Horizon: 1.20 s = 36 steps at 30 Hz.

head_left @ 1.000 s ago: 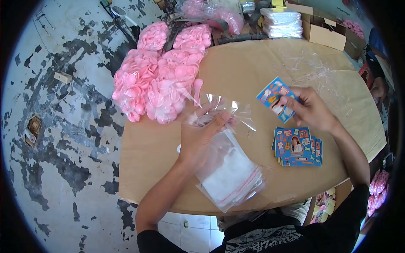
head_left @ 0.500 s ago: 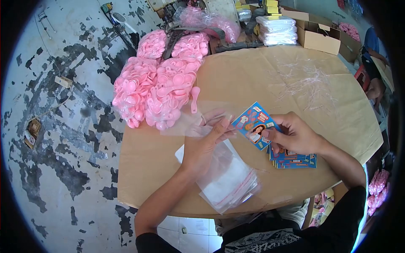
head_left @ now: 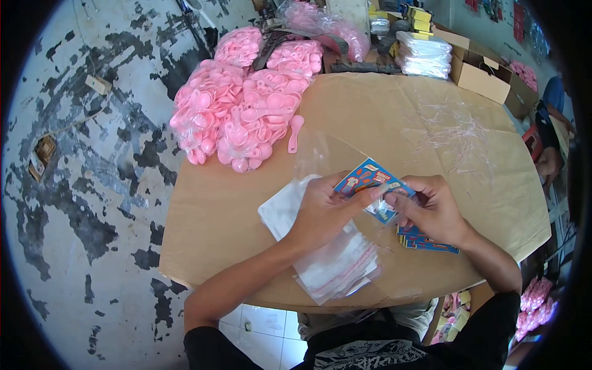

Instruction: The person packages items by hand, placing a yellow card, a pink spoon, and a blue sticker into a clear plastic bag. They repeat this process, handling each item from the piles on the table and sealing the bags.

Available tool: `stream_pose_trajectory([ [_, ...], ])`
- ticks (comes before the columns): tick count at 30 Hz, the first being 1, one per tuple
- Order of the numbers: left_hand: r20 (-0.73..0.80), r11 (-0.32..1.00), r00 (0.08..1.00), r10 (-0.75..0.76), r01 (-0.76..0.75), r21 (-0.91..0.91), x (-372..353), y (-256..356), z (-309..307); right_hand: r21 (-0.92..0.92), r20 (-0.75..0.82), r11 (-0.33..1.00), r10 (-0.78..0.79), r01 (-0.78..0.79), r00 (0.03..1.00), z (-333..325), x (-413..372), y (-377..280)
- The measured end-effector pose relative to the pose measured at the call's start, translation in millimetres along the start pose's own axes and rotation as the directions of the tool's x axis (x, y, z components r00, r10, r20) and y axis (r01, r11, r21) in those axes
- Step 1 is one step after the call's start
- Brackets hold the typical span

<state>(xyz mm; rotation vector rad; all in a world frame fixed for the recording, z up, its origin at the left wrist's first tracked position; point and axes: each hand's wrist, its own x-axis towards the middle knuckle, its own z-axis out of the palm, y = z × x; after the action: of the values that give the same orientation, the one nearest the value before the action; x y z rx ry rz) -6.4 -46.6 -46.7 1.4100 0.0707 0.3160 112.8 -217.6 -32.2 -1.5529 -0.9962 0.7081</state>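
Under the right hand (head_left: 435, 213), half-hidden card stack (head_left: 430, 246)

Landmark = bag stack (head_left: 336, 268) at near edge of tabletop (head_left: 394, 105). Left of it: bare surface out to the rim, open. Far-left beyond it: heap of pink spoon bags (head_left: 237, 117) blocks that corner, w/ a loose spoon (head_left: 295, 132) just beside the heap. Directly beyond it: left hand (head_left: 324, 213) pinching a clear bag (head_left: 327, 154) & right hand (head_left: 431, 209) pinching a card (head_left: 370, 179), fingertips meeting, no gap btwn. Right of it: card stack (head_left: 428, 243), partly under the right hand; past that, free to the rim. Far-right beyond it: wide open middle, only thin clear strips (head_left: 456, 126) lying flat. Back edge: white packs (head_left: 424, 55) & cardboard box (head_left: 487, 77) wall it off.
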Motion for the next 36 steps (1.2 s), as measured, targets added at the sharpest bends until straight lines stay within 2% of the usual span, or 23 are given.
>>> stream_pose_trajectory([
  [2,0.022,1.000,0.999,0.031,-0.031,-0.002,-2,1,4,-0.022,-0.024,1.000,-0.009,0.008,1.000,1,1,-6],
  [5,0.096,0.962,0.966,0.239,-0.249,0.116,-3,-7,4,-0.036,0.038,0.988,-0.151,0.153,0.988,2,9,-4],
  [6,0.120,0.968,0.964,0.238,-0.245,0.049,-7,1,4,-0.017,0.040,0.977,-0.214,0.215,0.976,7,15,0],
  [8,0.143,0.949,0.962,0.231,-0.191,-0.249,0,14,-14,0.017,0.037,0.938,-0.347,0.346,0.937,15,30,4],
  [9,0.164,0.908,0.958,0.235,-0.157,-0.389,2,22,-24,-0.029,0.046,0.948,-0.316,0.317,0.948,19,34,-5],
  [11,0.121,0.918,0.942,0.312,-0.266,-0.295,-2,38,-32,-0.118,0.051,0.958,-0.255,0.260,0.965,31,46,-27],
  [12,0.090,0.907,0.931,0.352,-0.316,-0.279,-2,43,-37,-0.075,0.041,0.926,-0.367,0.369,0.929,41,56,-34],
  [14,0.037,0.882,0.899,0.436,-0.419,-0.215,-4,54,-42,-0.085,0.046,0.933,-0.348,0.350,0.937,52,70,-54],
  [16,0.068,0.818,0.821,0.567,-0.570,0.073,-11,63,-48,-0.046,0.081,0.956,-0.286,0.291,0.955,58,82,-70],
  [17,0.059,0.777,0.789,0.612,-0.613,0.143,-11,65,-53,-0.068,0.138,0.858,-0.497,0.508,0.857,61,93,-70],
  [18,0.050,0.730,0.754,0.655,-0.649,0.214,-12,68,-58,-0.073,0.196,0.714,-0.675,0.697,0.712,65,108,-63],
  [20,-0.073,0.736,0.737,0.672,-0.654,0.175,-2,54,-89,-0.213,0.382,0.636,-0.644,0.742,0.663,64,146,-58],
  [21,-0.145,0.747,0.733,0.664,-0.649,0.140,0,56,-97,-0.378,0.466,0.691,-0.433,0.616,0.771,54,171,-62],
  [22,-0.217,0.755,0.726,0.653,-0.648,0.104,2,58,-106,-0.524,0.482,0.644,-0.316,0.558,0.817,51,183,-48],
  [23,-0.297,0.762,0.718,0.630,-0.645,0.058,3,70,-113,-0.655,0.491,0.560,-0.194,0.506,0.850,47,195,-35],
  [25,-0.402,0.767,0.700,0.590,-0.641,0.010,7,78,-120,-0.819,0.477,0.245,-0.215,0.520,0.852,50,220,2],
  [27,-0.465,0.784,0.697,0.547,-0.620,-0.007,11,72,-125,-0.786,0.470,0.252,-0.350,0.565,0.810,60,214,20],
  [28,-0.450,0.800,0.714,0.536,-0.600,0.000,12,69,-126,-0.768,0.462,0.260,-0.409,0.586,0.787,64,209,29],
  [31,-0.420,0.838,0.755,0.504,-0.545,0.027,17,55,-122,-0.798,0.471,0.280,-0.260,0.533,0.843,59,211,33],
  [34,-0.381,0.850,0.776,0.503,-0.523,0.058,19,50,-116,-0.835,0.443,0.274,-0.179,0.478,0.878,47,209,40],
  [36,-0.351,0.842,0.779,0.519,-0.538,0.052,19,51,-115,-0.789,0.375,0.421,-0.247,0.448,0.893,35,199,39],
])
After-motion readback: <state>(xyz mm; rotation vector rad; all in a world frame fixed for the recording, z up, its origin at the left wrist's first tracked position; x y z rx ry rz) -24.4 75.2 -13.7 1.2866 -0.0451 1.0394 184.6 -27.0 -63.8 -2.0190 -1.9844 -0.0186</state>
